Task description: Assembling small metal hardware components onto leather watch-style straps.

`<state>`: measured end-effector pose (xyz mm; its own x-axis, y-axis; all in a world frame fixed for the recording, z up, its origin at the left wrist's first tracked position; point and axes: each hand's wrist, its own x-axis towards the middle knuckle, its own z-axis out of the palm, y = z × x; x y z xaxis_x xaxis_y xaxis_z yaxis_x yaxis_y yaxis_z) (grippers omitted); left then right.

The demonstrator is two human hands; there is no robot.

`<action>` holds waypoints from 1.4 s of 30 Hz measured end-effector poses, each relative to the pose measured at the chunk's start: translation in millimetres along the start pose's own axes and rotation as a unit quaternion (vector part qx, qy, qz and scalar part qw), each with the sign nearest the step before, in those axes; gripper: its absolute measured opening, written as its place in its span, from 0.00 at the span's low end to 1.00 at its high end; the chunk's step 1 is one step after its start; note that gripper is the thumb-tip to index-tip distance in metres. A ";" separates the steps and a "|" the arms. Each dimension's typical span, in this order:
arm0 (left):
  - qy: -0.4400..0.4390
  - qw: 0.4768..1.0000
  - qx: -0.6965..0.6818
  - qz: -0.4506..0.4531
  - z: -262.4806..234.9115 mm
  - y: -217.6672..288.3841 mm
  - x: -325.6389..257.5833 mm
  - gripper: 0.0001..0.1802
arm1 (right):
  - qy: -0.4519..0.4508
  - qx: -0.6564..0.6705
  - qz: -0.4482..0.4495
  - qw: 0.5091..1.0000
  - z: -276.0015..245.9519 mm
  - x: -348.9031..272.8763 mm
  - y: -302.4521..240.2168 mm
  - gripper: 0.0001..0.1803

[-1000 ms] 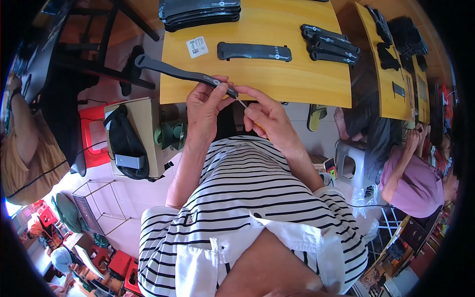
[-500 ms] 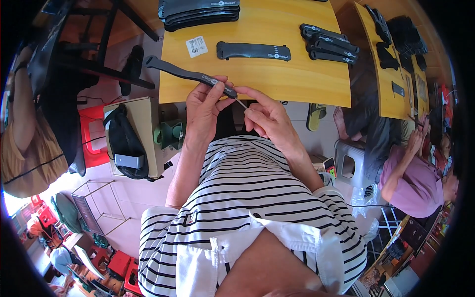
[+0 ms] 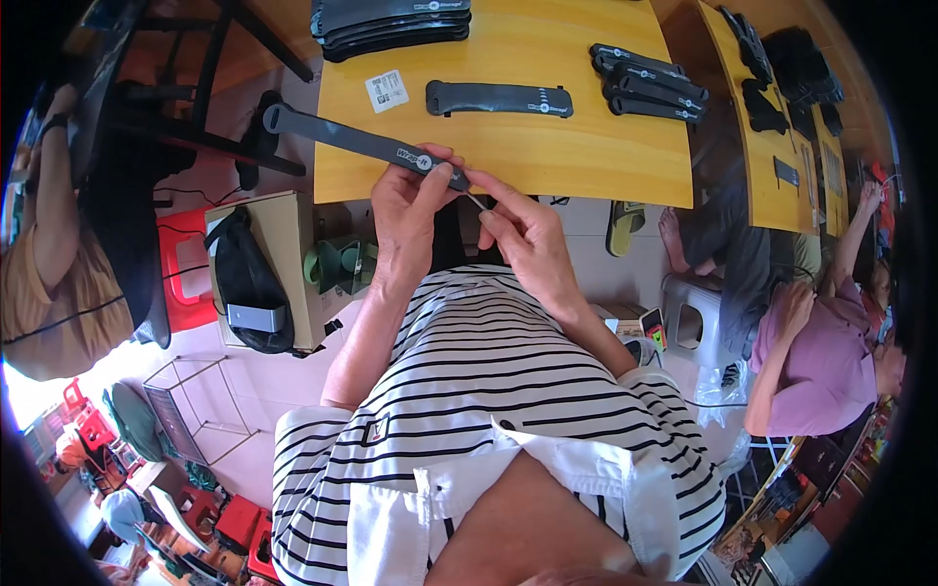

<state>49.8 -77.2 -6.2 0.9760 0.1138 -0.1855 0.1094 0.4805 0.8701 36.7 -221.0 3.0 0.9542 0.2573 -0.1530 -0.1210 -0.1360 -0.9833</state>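
Note:
A long dark grey strap (image 3: 342, 137) with a slotted, rounded end runs up and left from my left hand (image 3: 403, 210). The left thumb presses on the strap near its lower end, with the fingers beneath. My right hand (image 3: 532, 239) pinches a thin metal rod (image 3: 476, 201) that meets this lower end; the rod's tip is hidden there. My right index finger reaches to the strap's end. Just beyond my hands, another dark strap (image 3: 498, 99) lies flat on the yellow table (image 3: 576, 161).
A stack of wide dark straps (image 3: 391, 29) and a white label (image 3: 387, 91) lie at the table's left; a strap pile (image 3: 650, 83) is on the right. Below left stands a cardboard box (image 3: 288, 225) with a black bag. People sit on both sides.
The held strap has turned its broad printed face upward and its far end has swung slightly left and up. Both hands stay close together. The person at right has raised an arm.

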 end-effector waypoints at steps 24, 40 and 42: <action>0.121 0.991 0.034 0.046 7.3 -29.9 8.6 0.07 | 0.036 0.062 0.010 0.997 11.8 9.0 26.6 0.21; 0.113 0.983 0.043 0.140 15.2 -31.8 9.5 0.06 | 0.144 -0.030 -0.153 0.977 26.0 16.4 32.0 0.20; 0.114 0.984 0.039 0.135 14.3 -31.5 10.3 0.06 | 0.096 0.188 0.026 0.977 24.5 17.2 20.2 0.17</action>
<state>59.0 -103.6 -28.9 0.9052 0.4238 -0.0320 -0.1258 0.3391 0.9323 43.9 -195.9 -21.9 0.9736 0.0694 -0.2175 -0.2278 0.2265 -0.9470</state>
